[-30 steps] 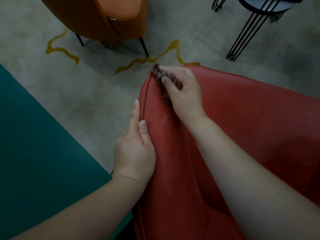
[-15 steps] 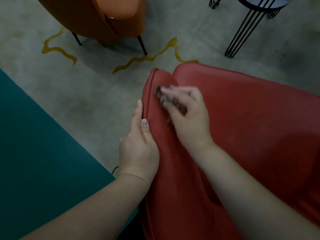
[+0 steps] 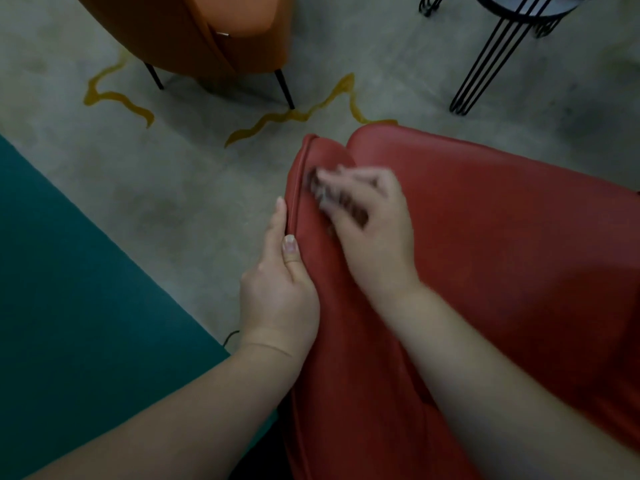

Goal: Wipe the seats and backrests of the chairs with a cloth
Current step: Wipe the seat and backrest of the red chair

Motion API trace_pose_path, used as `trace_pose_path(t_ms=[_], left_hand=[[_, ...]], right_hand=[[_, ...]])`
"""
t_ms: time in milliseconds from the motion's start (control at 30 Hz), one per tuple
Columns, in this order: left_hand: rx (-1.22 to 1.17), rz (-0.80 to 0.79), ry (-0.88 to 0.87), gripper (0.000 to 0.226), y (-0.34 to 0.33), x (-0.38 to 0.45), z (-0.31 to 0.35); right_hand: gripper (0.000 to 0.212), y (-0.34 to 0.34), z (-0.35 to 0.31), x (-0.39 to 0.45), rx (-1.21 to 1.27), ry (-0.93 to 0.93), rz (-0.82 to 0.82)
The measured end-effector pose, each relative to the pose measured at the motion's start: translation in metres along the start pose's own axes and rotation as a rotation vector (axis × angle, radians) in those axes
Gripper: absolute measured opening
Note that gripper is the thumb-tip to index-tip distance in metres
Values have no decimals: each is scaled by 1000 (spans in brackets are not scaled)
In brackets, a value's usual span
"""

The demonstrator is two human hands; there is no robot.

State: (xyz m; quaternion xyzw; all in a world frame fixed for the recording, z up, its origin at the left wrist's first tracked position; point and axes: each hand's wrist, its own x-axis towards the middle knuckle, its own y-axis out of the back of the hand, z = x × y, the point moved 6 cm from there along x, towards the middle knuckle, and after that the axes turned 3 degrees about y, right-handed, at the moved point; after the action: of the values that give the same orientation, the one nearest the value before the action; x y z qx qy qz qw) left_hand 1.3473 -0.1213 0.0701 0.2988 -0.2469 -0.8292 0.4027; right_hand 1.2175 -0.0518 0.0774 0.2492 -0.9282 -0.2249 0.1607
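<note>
Black wire-legged table (image 3: 491,53) top right; teal mat (image 3: 69,289) left.

Right hand (image 3: 372,230) blurs over the red chair (image 3: 502,244), its dark cloth (image 3: 341,200) mostly hidden. The chair's far side runs off frame.
</note>
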Motion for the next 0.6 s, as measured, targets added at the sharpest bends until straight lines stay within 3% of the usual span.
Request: trace_pose_path(t_ms=[100, 267, 467, 600], left_hand=[[12, -2, -7, 47, 0, 2, -1], [-2, 4, -12, 45, 0, 3, 1], [-4, -4, -8, 47, -1, 1, 1], [3, 1, -10, 47, -1, 0, 1]], right_hand=[[29, 9, -14, -44, -43, 114, -51], [21, -16, -18, 28, -35, 183, -117], [17, -31, 12, 91, 51, -55, -24], [22, -16, 4, 48, 38, -1, -7]])
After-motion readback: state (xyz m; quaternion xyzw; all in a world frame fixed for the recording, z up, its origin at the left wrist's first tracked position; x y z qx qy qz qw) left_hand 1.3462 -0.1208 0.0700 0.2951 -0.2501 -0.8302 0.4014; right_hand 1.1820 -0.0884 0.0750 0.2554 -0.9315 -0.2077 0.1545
